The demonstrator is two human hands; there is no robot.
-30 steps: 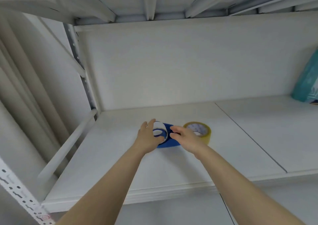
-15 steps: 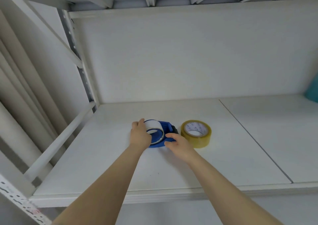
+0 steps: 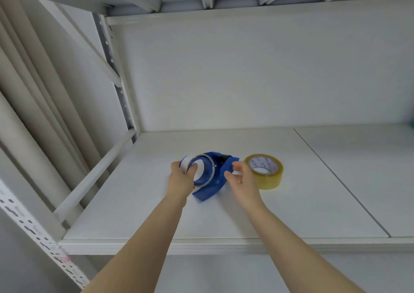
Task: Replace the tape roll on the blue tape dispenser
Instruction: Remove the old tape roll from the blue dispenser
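While left hand [image 3: 182,176] grips spent tape core [image 3: 197,166], thumb hooked inside ring, core seems half-drawn off blue tape dispenser [image 3: 214,176]; step in hand looks like removal of old roll. Right hand [image 3: 240,178] released, fingers spread, just right of dispenser, apart from it. Next move likely needs right hand bracing dispenser so core slides free. Fresh yellowish tape roll [image 3: 264,170] lies flat right of dispenser, on white shelf [image 3: 291,214]. Nothing blocks the way.

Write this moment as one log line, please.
left hand: grips old roll | right hand: open beside blue dispenser | new roll: untouched
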